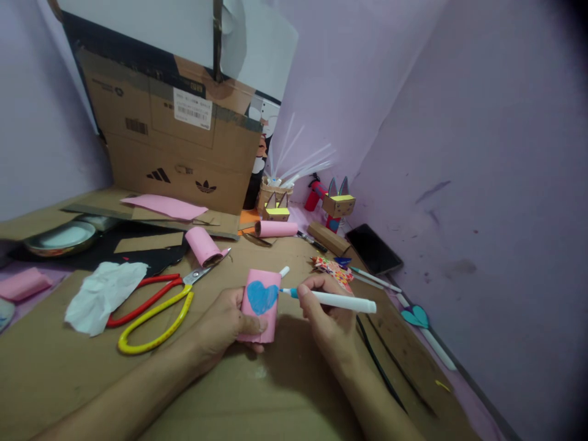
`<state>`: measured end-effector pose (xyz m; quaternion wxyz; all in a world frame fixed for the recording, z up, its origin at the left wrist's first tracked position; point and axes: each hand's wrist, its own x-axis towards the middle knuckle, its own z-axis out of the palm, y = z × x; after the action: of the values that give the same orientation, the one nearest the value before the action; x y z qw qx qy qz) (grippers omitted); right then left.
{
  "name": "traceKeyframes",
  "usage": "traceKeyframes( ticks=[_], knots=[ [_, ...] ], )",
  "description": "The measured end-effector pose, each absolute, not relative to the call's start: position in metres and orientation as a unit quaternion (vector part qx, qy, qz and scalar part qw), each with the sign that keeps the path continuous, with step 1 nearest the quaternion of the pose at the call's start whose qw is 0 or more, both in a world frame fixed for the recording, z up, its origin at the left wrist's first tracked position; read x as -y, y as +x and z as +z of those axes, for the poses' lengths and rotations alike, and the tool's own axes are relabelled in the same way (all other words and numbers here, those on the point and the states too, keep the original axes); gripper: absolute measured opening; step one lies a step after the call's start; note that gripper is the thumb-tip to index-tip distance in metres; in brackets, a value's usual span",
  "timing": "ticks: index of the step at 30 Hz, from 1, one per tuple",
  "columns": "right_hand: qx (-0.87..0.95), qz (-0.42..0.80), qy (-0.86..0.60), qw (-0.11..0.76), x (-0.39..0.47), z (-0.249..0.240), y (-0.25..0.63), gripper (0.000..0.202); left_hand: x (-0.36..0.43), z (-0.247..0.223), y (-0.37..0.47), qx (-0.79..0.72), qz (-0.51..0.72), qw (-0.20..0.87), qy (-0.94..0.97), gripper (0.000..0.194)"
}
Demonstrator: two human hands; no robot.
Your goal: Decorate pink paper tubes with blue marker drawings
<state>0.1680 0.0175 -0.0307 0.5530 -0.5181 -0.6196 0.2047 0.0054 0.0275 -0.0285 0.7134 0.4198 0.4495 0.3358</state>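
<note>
Left hand (229, 317) and right hand (327, 312) are set apart, each closed on something. A pink tube (270, 317) is gripped in the left, above the cardboard sheet (193, 392) – a blue heart (261, 297) is shown on its face. A white marker (342, 301) is pinched in the right, its blue tip placed at the heart's right edge (whether contact is made cannot be told). To the left, red-and-yellow scissors (187, 280) are laid beside a crumpled white tissue (103, 297).
</note>
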Motion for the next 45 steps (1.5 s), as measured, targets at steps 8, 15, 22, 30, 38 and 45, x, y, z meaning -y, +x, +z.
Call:
traceKeyframes(
  ticks=[8,15,22,30,38,45],
  knots=[
    [0.627,0.225,-0.516,0.538,-0.0159,-0.0295,0.1658,0.018,-0.0264,-0.0306,0.0056,-0.451,0.336,0.710,0.424,0.025],
    [0.637,0.233,-0.512,0.527,-0.0153,-0.0298,0.1660,0.019,-0.0269,-0.0284,0.0061,-0.447,0.335,0.714,0.422,0.026],
    [0.623,0.217,-0.499,0.562,-0.0139,-0.0288,0.1677,0.018,-0.0260,-0.0269,0.0058,-0.451,0.331,0.716,0.417,0.024],
    [0.637,0.234,-0.516,0.523,-0.0135,-0.0263,0.1648,0.018,-0.0260,-0.0286,0.0056,-0.448,0.339,0.717,0.413,0.026],
    [0.623,0.222,-0.516,0.544,-0.0141,-0.0298,0.1657,0.019,-0.0249,-0.0262,0.0058,-0.449,0.340,0.717,0.411,0.025],
    [0.622,0.231,-0.521,0.537,-0.0151,-0.0277,0.1637,0.018,-0.0262,-0.0271,0.0053,-0.447,0.341,0.715,0.416,0.024]
  ],
)
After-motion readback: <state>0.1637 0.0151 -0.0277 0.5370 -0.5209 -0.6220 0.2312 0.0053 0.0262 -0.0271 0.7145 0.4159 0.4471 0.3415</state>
